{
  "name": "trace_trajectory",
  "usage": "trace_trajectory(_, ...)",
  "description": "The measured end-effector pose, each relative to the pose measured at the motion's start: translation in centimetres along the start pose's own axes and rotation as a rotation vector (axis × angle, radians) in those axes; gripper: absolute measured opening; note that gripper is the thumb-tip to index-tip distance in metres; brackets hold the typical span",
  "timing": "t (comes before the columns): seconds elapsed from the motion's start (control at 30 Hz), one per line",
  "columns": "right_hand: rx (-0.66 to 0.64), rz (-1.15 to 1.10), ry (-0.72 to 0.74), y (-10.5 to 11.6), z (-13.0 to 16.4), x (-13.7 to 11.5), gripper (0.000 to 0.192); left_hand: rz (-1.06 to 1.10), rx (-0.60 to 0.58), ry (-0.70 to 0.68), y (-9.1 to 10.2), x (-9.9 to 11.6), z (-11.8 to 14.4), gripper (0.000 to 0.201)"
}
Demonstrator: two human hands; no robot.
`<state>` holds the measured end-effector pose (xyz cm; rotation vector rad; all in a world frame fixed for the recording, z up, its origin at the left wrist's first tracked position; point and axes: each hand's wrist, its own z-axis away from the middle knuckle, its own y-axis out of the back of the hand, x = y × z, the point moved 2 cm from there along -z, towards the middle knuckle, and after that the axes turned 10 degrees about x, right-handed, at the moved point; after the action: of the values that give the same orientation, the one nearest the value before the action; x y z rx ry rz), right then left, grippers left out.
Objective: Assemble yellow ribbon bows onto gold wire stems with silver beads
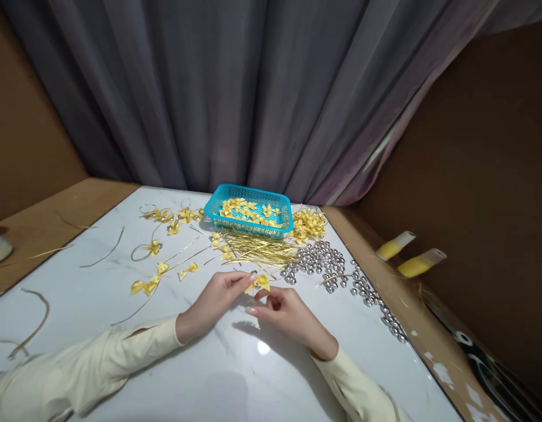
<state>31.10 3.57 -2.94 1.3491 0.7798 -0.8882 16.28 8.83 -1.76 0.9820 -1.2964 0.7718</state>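
Both hands meet over the white marble-look worktop point(262, 375), near its middle, a bit toward the far side. Left hand point(213, 305) pinches a small yellow ribbon bow point(260, 283) w/ thumb + forefinger at the bow's left end; a small silver bead sits at the fingertips, right by the bow. Right hand point(284, 313) is half curled, fingertips touching the bow from below/right, so both grip the same bow, held just above the surface. Cream sleeves run back toward the near edge.

Just beyond the hands: bundle of gold wire ties point(257, 249), fanned out, near the fingertips. Right of that, a spread of silver beads point(324, 264) trailing along the worktop's right edge, some right at the rim. Far edge: turquoise plastic basket point(253, 196) w/ more yellow bows inside; a heap of bows point(307, 224) just beside it on the right. Left of the hands, loose finished bows point(152, 281) w/ gold wire tails, more strung up near the basket's left.

Open room: near half of the worktop, between and in front of the forearms, is bare; left side has only stray wire offcuts point(33, 319). Brown board ledge point(412, 305) borders right + left; two yellow tubes point(407, 255) lie on the right ledge, well apart from the hands. Grey curtain point(253, 88) hangs behind.
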Motion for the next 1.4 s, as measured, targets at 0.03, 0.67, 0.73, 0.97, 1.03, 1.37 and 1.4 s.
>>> trace_trajectory(0.03,-0.001,0.01,-0.01,-0.3,0.0,0.1,0.035,-0.011,0.01,-0.004,0.0,-0.1,-0.1,0.034)
trace_trajectory(0.67,-0.223,-0.02,-0.071,0.7,0.9,0.0,0.025,-0.179,0.061,-0.085,0.3,-2.8,-1.2,0.029)
trace_trajectory(0.73,-0.164,0.054,-0.066,1.9,0.5,0.5,0.026,-0.224,0.058,-0.133,0.5,-3.0,-1.3,0.025)
trace_trajectory(0.97,0.193,0.388,0.271,6.0,-3.3,1.5,0.009,-0.308,0.016,-0.272,1.0,-3.6,-1.4,0.014)
trace_trajectory(1.03,0.16,0.397,0.345,5.5,-4.4,1.6,0.014,-0.267,0.029,-0.289,1.2,-3.5,-1.4,0.009)
trace_trajectory(1.37,0.138,0.327,0.411,3.5,-6.3,2.8,0.018,-0.197,0.25,-0.166,2.2,-3.2,-1.9,0.017)
trace_trajectory(1.4,0.146,0.311,0.402,3.7,-6.2,2.7,0.016,-0.157,0.268,-0.149,2.2,-3.2,-1.9,0.018)
